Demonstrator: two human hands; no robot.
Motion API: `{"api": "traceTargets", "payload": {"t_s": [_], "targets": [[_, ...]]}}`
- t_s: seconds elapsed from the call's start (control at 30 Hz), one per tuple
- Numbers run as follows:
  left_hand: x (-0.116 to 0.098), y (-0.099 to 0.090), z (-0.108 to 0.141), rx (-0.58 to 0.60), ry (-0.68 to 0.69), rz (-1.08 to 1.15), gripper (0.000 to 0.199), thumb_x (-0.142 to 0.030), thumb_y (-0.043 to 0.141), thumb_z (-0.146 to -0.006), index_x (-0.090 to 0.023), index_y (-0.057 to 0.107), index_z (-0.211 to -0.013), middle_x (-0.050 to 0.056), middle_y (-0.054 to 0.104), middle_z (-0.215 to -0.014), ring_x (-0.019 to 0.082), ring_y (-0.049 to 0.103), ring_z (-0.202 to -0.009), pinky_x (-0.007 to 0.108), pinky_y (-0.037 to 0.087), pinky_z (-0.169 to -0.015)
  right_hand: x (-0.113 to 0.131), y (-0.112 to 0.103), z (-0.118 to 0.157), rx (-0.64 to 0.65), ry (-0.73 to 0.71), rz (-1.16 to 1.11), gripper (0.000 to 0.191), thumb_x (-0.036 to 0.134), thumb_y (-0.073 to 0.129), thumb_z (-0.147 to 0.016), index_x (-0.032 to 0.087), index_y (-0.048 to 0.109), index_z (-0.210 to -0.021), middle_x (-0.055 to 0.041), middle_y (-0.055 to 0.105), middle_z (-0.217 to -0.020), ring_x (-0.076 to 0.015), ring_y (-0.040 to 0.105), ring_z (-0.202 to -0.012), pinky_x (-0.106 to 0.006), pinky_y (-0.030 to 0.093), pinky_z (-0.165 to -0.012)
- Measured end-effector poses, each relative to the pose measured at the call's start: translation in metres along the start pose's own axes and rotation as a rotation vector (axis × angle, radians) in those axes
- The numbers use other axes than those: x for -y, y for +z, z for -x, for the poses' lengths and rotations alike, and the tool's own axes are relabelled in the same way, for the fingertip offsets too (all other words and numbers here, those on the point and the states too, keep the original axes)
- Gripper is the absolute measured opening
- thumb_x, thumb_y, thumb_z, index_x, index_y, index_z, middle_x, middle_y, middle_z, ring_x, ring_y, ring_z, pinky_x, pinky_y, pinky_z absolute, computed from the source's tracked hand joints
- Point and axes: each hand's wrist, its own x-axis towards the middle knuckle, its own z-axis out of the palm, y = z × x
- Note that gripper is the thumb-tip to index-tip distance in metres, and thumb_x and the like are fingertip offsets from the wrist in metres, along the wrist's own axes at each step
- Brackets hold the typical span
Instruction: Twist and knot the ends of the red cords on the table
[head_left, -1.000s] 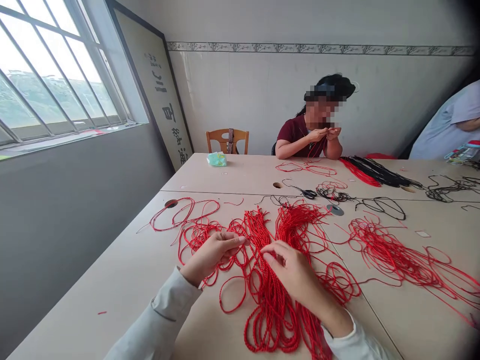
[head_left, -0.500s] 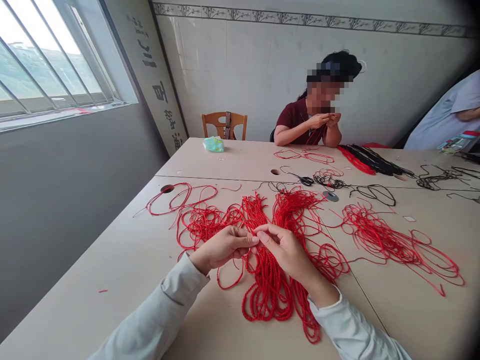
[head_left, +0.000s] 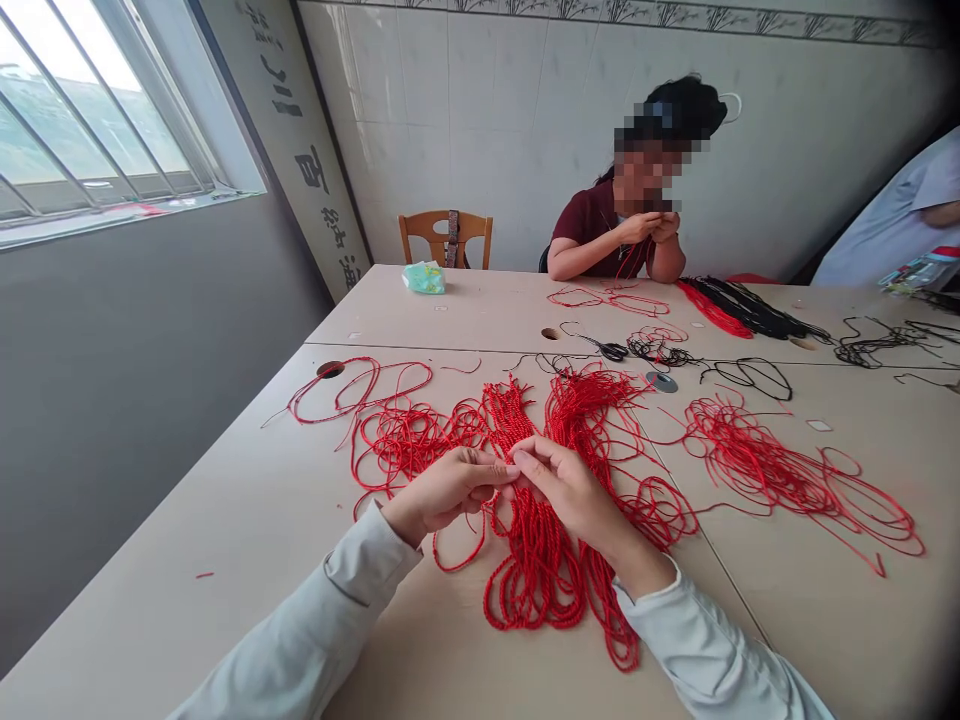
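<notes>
My left hand [head_left: 459,487] pinches thumb against forefinger, closed on a thin red cord that the fingers mostly hide. Its fingertips meet those of my right hand [head_left: 559,490], also closed in a pinch on the cord. Both hands hover over a bundle of braided red cords [head_left: 534,570], whose looped ends hang toward me on the table. Right of it lies a second bundle of red cords [head_left: 581,405], partly behind my right hand. A loose tangle of red cord [head_left: 409,440] spreads beyond my left hand.
More red cord [head_left: 780,470] lies at right. Scissors [head_left: 611,350], black cords [head_left: 757,308] and a green packet [head_left: 424,278] sit farther back on the table [head_left: 247,600]. Across it, a person [head_left: 592,245] in dark red handles red cord. A chair [head_left: 420,238] stands behind.
The view has tilted slightly, so the scene sits a little higher. My hands stay pinched together with small finger shifts. The person opposite has moved their hands slightly.
</notes>
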Motion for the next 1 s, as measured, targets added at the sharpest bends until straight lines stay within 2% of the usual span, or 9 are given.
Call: {"api": "traceTargets", "payload": {"t_s": [0.07, 0.13, 0.2, 0.37, 0.5, 0.6, 0.83, 1.0], "targets": [[-0.002, -0.003, -0.001, -0.025, -0.015, 0.045, 0.036, -0.043, 0.080, -0.064, -0.011, 0.065, -0.061, -0.005, 0.041, -0.051, 0.004, 0.020, -0.046, 0.023, 0.009, -0.043, 0.001, -0.004, 0.001, 0.031, -0.037, 0.065, 0.019, 0.036, 0.054, -0.091, 0.018, 0.062, -0.090, -0.0019, 0.065, -0.083, -0.0159, 0.062, -0.079, -0.028, 0.049, -0.075], [-0.002, -0.005, -0.002, -0.040, -0.016, 0.054, 0.037, -0.043, 0.081, -0.062, -0.010, 0.065, -0.061, -0.003, 0.047, -0.056, 0.004, 0.024, -0.047, 0.022, 0.010, -0.043, 0.000, -0.008, 0.002, 0.026, -0.069, 0.118, 0.016, 0.033, 0.056, -0.090, 0.018, 0.063, -0.091, -0.0026, 0.066, -0.083, -0.0170, 0.062, -0.081, -0.029, 0.049, -0.077], [-0.001, -0.005, -0.003, -0.043, -0.022, 0.055, 0.037, -0.043, 0.083, -0.059, -0.010, 0.066, -0.063, -0.002, 0.051, -0.059, 0.003, 0.026, -0.047, 0.021, 0.011, -0.042, -0.002, -0.010, 0.002, -0.015, -0.093, 0.180, 0.016, 0.032, 0.057, -0.090, 0.018, 0.063, -0.088, -0.0027, 0.066, -0.081, -0.0168, 0.062, -0.077, -0.029, 0.048, -0.074], [0.001, -0.002, -0.004, -0.038, -0.025, 0.034, 0.043, -0.049, 0.083, -0.058, -0.010, 0.064, -0.062, -0.004, 0.046, -0.053, 0.003, 0.022, -0.045, 0.022, 0.008, -0.042, -0.005, -0.008, 0.001, -0.093, -0.118, 0.319, 0.020, 0.033, 0.053, -0.092, 0.017, 0.062, -0.085, -0.0024, 0.065, -0.075, -0.0158, 0.059, -0.069, -0.028, 0.046, -0.066], [0.000, 0.001, -0.002, -0.060, 0.006, 0.025, 0.042, -0.047, 0.083, -0.058, -0.012, 0.062, -0.060, -0.002, 0.051, -0.056, 0.004, 0.031, -0.048, 0.022, 0.016, -0.044, -0.006, -0.005, 0.001, -0.156, -0.122, 0.373, 0.021, 0.036, 0.053, -0.092, 0.018, 0.062, -0.085, -0.0011, 0.063, -0.068, -0.0154, 0.056, -0.063, -0.027, 0.043, -0.059], [-0.001, 0.003, -0.002, -0.072, 0.017, 0.026, 0.041, -0.046, 0.083, -0.058, -0.013, 0.059, -0.060, -0.001, 0.052, -0.059, 0.005, 0.033, -0.049, 0.022, 0.018, -0.045, -0.007, -0.005, 0.000, -0.171, -0.113, 0.374, 0.020, 0.036, 0.052, -0.092, 0.019, 0.061, -0.086, -0.0021, 0.064, -0.070, -0.0165, 0.058, -0.065, -0.028, 0.044, -0.060], [-0.002, 0.006, -0.001, -0.086, 0.068, 0.022, 0.043, -0.048, 0.081, -0.061, -0.015, 0.054, -0.058, -0.007, 0.035, -0.053, 0.006, 0.024, -0.048, 0.024, 0.013, -0.044, -0.013, -0.008, -0.002, -0.144, -0.114, 0.334, 0.023, 0.039, 0.052, -0.092, 0.019, 0.062, -0.088, -0.0040, 0.066, -0.080, -0.0174, 0.060, -0.073, -0.029, 0.045, -0.066], [-0.001, 0.005, -0.002, -0.128, 0.149, -0.058, 0.039, -0.048, 0.075, -0.070, -0.015, 0.056, -0.060, -0.006, 0.041, -0.054, 0.006, 0.025, -0.048, 0.024, 0.015, -0.045, -0.010, -0.007, -0.001, -0.047, -0.002, 0.127, 0.029, 0.044, 0.053, -0.091, 0.017, 0.062, -0.097, 0.0013, 0.057, -0.070, -0.0114, 0.049, -0.060, -0.024, 0.038, -0.055]]}}
